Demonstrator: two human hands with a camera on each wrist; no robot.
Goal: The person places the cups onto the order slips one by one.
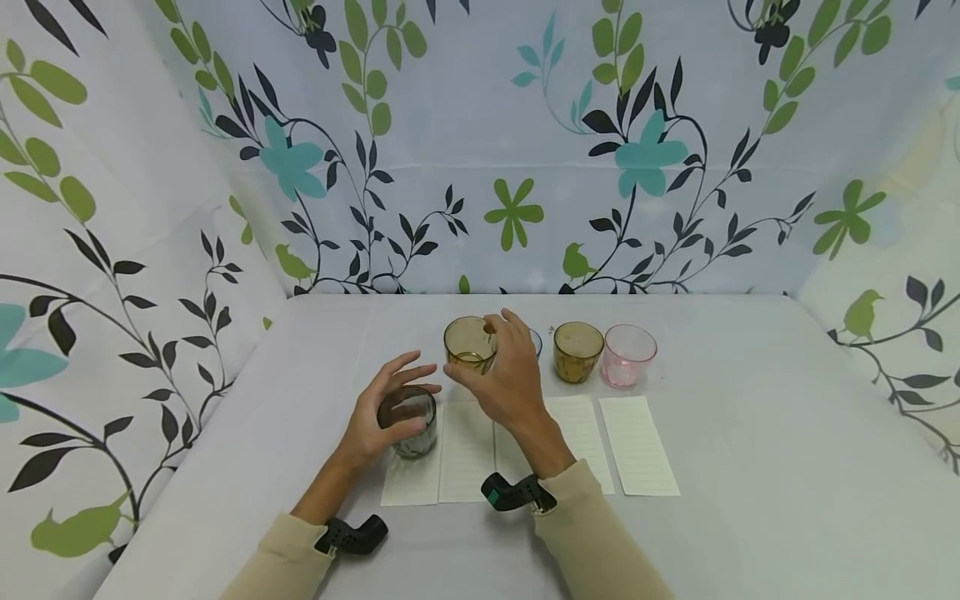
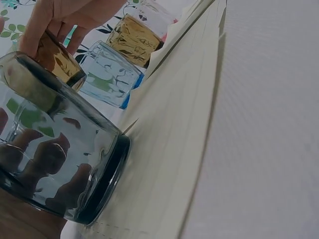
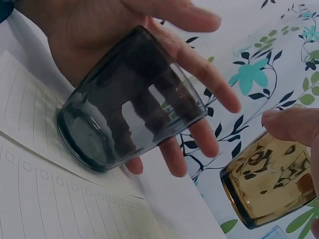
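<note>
Amber glass [image 1: 468, 343] pinched in right hand [image 1: 510, 375] fingers — left hand [image 1: 372, 417] fingers spread around grey glass [image 3: 127, 109] on paper strip [image 1: 408, 486].

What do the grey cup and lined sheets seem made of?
Grey cup: probably glass, glossy and see-through with bright reflections, though tinted plastic is possible.
Lined sheets: likely paper, matte cream, with thin edges and fine ruling.
</note>
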